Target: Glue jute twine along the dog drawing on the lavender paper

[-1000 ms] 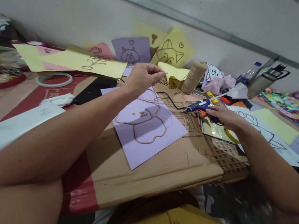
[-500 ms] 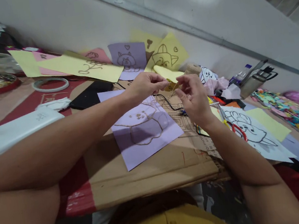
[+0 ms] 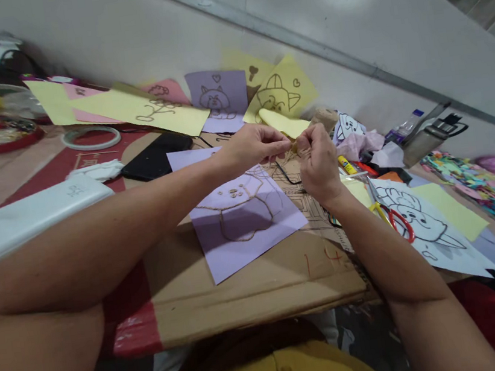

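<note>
My left hand (image 3: 264,145) pinches a thin strand of brown twine above the far right corner of a purple sheet. Close beside it, my right hand (image 3: 318,161) is closed, its fingers curled round the same twine. Loose loops of the twine (image 3: 268,173) hang below the hands. On the purple sheet (image 3: 220,256) lies a figure outlined in brown cord (image 3: 249,237), with a few small coiled pieces in its upper part. My left forearm covers part of the sheet.
Scissors with red and yellow handles (image 3: 401,226) lie on a white drawing (image 3: 427,235) at the right. A black phone (image 3: 157,156), a tape ring (image 3: 90,139) and a white case (image 3: 37,216) are at the left. Purple and yellow cord pictures (image 3: 218,101) lean against the wall. A metal bottle (image 3: 422,144) stands back right.
My hands have come closer together. The fingers of my right hand have curled in from a looser pose. The camera view has shifted slightly.
</note>
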Action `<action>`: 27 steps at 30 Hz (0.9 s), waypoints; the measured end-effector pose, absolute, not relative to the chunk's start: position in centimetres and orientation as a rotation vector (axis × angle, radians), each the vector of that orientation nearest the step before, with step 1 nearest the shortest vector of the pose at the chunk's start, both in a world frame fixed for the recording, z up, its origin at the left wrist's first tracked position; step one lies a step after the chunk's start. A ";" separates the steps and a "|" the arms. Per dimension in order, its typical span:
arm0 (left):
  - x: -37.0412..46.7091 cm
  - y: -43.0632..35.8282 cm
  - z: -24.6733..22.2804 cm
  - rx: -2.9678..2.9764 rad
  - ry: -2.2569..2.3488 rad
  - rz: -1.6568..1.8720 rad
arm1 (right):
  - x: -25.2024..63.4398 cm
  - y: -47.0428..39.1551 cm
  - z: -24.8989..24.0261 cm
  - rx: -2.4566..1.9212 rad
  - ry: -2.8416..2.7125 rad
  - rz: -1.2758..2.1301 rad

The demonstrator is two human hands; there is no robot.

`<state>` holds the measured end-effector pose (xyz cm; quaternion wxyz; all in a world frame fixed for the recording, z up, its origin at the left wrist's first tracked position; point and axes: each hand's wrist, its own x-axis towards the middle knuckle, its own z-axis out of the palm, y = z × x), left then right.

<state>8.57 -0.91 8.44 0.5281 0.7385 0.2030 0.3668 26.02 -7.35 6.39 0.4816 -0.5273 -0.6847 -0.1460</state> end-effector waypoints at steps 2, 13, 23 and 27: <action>8.6 -0.9 8.4 1.757 0.458 0.841 | 26.2 -7.2 6.2 -1.302 -1.684 -0.361; 8.8 -0.5 7.9 1.681 0.428 0.851 | 27.3 -8.0 6.7 -1.249 -1.569 0.000; 8.9 -0.7 8.5 1.606 0.474 1.003 | 26.5 -7.8 4.7 -1.152 -1.659 0.373; 8.6 -1.5 9.6 1.478 0.452 1.011 | 25.4 -7.3 4.0 -1.153 -1.724 0.634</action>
